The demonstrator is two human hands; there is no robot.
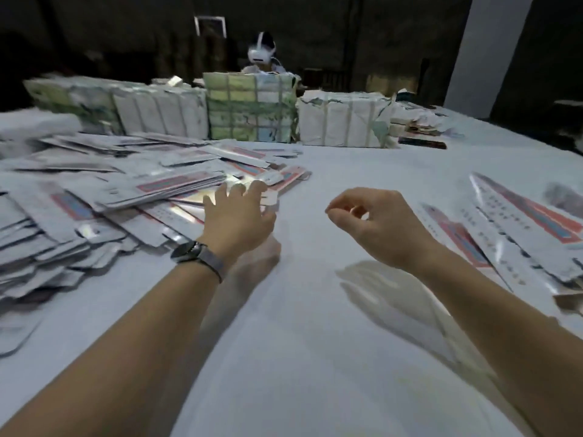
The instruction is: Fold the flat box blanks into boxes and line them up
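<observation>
step: fetching a blank. left hand point(239, 216) fingers spread, grip empty, over heap of flat box blanks point(132, 197) on worktop point(315, 326); right hand point(375, 222) loosely curled, empty. next: pinch one top blank.

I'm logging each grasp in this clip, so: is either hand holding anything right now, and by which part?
Nothing is held. The left hand reaches with spread fingers over the edge of the pile of flat box blanks; the right hand hangs loosely curled above the table, empty.

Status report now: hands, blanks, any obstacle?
Left hand open, reaching the blank pile. Right hand loosely curled, empty. Nothing in the way.
</observation>
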